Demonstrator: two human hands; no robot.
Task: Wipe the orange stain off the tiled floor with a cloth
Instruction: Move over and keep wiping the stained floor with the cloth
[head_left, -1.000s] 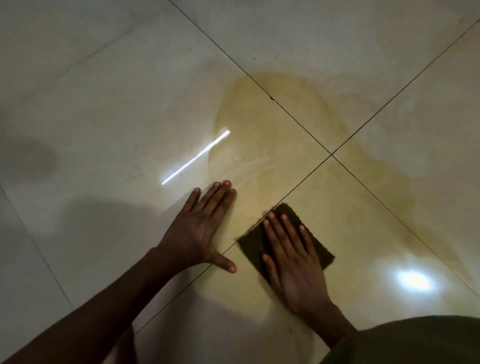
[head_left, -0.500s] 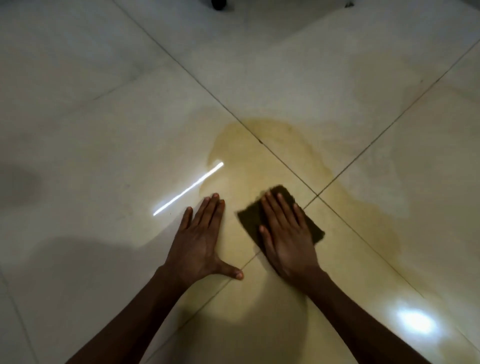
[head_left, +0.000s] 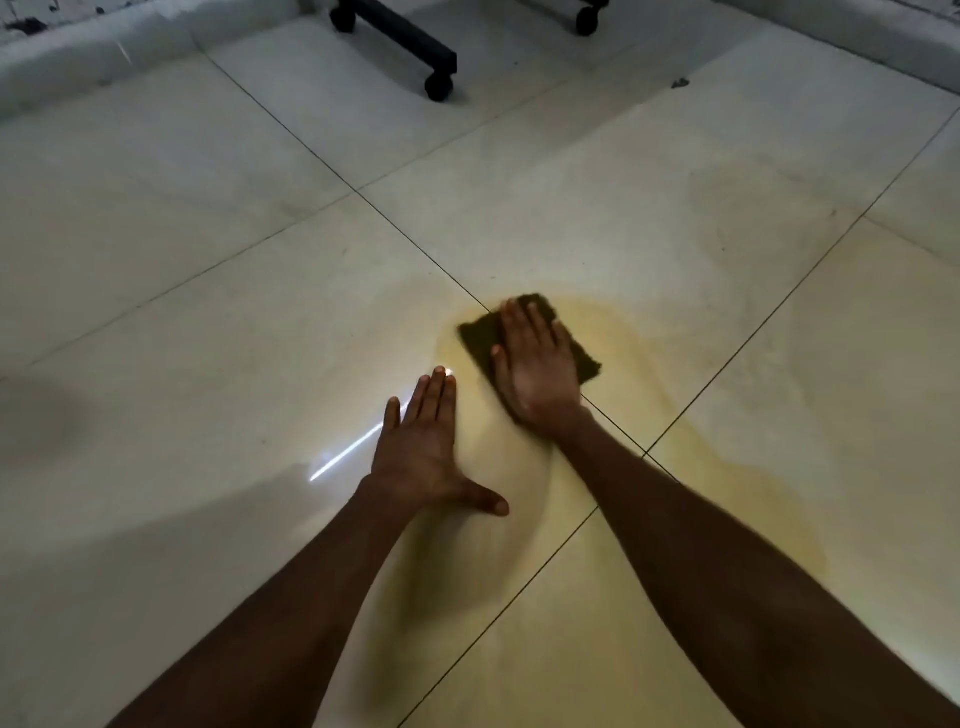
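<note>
A dark brownish-green cloth (head_left: 478, 338) lies flat on the pale tiled floor (head_left: 208, 322), at the far left end of the orange stain (head_left: 727, 483). My right hand (head_left: 535, 364) presses on the cloth with straight fingers, arm stretched forward. The stain spreads from the cloth to the right and toward me, across a crossing of grout lines. My left hand (head_left: 426, 447) rests flat on the floor just left of the stain, fingers straight and thumb spread out.
Black chair legs with castors (head_left: 436, 85) stand on the floor at the top, a second castor (head_left: 587, 23) further right. A low white ledge (head_left: 78, 47) runs along the top left. A thin bright light reflection (head_left: 343, 457) lies by my left hand.
My right hand has pushed the cloth forward, away from me, to the stain's far edge. The view has tilted up, bringing the chair legs in. My left hand stays planted.
</note>
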